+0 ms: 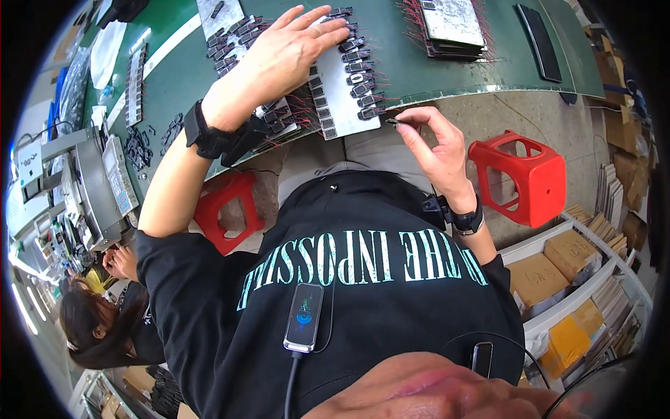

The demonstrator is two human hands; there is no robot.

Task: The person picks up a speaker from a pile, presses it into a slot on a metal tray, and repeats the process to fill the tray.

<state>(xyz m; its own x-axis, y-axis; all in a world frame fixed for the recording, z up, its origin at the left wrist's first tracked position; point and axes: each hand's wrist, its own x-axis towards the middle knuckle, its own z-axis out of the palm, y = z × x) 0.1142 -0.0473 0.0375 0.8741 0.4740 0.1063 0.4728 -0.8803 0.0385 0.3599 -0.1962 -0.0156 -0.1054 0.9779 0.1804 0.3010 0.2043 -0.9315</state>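
My left hand [296, 52] reaches over the far end of a pale metal board [342, 101], its fingers stretched out and close together. Along the board's right edge runs a row of small black wired parts [361, 90] with thin red leads. Dark rectangles line its left edge. Near the board's front right corner, my right hand [440, 146] pinches a small dark part [393, 121] between thumb and forefinger, off the table. What lies directly beneath my left fingers is partly hidden.
A stack of boards with red wires [450, 31] sits at the far right of the green table [398, 59], near a black phone-like slab [539, 43]. Red stools [523, 178] stand on both sides. Loose black parts lie leftward. A co-worker [105, 321] is at the left.
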